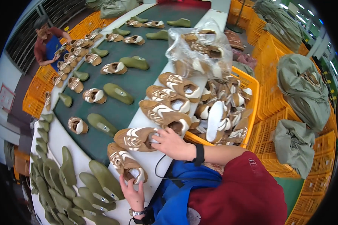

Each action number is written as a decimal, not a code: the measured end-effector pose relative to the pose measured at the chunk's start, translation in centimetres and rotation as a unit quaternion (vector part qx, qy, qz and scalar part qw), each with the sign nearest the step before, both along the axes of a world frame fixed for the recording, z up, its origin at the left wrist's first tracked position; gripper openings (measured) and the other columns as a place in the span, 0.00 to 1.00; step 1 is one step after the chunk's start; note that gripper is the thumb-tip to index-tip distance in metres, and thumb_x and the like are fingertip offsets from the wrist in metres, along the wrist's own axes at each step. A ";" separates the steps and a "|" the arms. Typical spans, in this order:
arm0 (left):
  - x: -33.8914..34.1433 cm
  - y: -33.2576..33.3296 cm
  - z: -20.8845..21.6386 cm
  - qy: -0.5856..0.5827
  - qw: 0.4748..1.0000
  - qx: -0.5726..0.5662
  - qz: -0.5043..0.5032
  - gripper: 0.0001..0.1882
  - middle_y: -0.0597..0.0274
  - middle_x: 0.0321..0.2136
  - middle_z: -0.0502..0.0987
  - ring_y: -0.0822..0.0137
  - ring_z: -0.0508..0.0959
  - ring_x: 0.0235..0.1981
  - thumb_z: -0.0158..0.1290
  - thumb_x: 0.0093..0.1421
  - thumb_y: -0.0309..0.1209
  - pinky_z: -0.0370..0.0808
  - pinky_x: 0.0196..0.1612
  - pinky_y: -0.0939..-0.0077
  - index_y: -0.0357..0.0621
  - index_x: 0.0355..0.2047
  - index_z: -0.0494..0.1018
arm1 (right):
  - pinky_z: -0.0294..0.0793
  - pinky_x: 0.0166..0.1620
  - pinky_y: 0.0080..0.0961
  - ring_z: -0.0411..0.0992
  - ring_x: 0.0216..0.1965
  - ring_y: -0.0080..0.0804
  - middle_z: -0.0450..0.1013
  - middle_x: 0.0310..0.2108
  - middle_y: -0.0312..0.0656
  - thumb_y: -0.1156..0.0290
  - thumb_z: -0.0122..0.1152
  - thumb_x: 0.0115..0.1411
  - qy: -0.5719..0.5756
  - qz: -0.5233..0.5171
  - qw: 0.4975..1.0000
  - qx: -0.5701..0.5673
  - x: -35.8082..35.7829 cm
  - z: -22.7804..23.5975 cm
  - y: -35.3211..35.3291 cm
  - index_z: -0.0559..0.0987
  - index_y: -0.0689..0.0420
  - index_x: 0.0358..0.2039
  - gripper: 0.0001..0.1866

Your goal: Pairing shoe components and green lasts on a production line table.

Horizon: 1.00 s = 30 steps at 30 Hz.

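Observation:
A row of brown sneakers with white stripes and laces lies along the white ledge in front of me. My left hand (133, 194) is at the heel of the nearest sneaker (127, 164), its fingers apart and their tips touching the collar. My right hand (173, 144) grips the heel end of the second sneaker (133, 139), with fingertips at its opening. Just beyond stand further sneakers, among them a third sneaker (163, 113) close to my right fingers. The undersides of the shoes are hidden.
A green conveyor belt (112, 80) carries sneakers and olive shoe lasts. Many lasts (65, 168) crowd the left table. At right, an orange crate (254, 112) holds more sneakers; a clear plastic bag (218, 41) of shoes stands behind it. A co-worker (50, 43) stands across the belt.

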<state>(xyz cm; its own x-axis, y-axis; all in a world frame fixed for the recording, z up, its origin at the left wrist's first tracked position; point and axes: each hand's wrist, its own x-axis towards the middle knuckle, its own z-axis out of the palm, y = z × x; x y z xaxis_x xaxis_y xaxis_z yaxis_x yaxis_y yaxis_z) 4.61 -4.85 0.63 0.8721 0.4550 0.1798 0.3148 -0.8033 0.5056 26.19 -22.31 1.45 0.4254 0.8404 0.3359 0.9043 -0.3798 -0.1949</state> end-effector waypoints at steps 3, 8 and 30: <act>-0.6 0.2 -0.2 -0.001 0.999 -0.033 0.031 0.14 0.39 0.57 0.59 0.39 0.67 0.52 0.61 0.47 0.26 0.66 0.53 0.58 0.36 0.34 0.72 | 0.61 0.50 0.36 0.64 0.49 0.40 0.69 0.40 0.39 0.71 0.53 0.49 -0.034 -0.005 0.999 -0.003 1.4 -0.3 0.1 0.77 0.52 0.33 0.10; 0.5 -0.1 -0.3 0.020 0.999 -0.038 0.020 0.13 0.41 0.57 0.59 0.41 0.68 0.50 0.60 0.49 0.25 0.68 0.51 0.57 0.36 0.34 0.71 | 0.65 0.43 0.32 0.65 0.42 0.35 0.69 0.33 0.35 0.70 0.58 0.48 0.146 0.037 0.988 0.030 0.6 -1.7 0.3 0.76 0.51 0.32 0.08; 5.1 -2.3 1.0 0.065 0.977 -0.187 -0.075 0.29 0.43 0.63 0.49 0.48 0.65 0.56 0.59 0.48 0.26 0.70 0.49 0.63 0.40 0.52 0.65 | 0.70 0.48 0.34 0.66 0.48 0.44 0.64 0.50 0.45 0.69 0.66 0.46 0.194 -0.043 0.970 0.142 0.5 -1.7 -3.1 0.71 0.51 0.48 0.26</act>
<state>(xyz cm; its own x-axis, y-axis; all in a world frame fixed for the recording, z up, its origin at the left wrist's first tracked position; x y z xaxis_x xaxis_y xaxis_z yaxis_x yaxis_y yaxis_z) 9.73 -7.13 1.61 0.9388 0.3321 -0.0918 0.2884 -0.6115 0.7368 26.72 -25.45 -0.29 0.6304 0.6931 0.3496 0.7094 -0.3316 -0.6219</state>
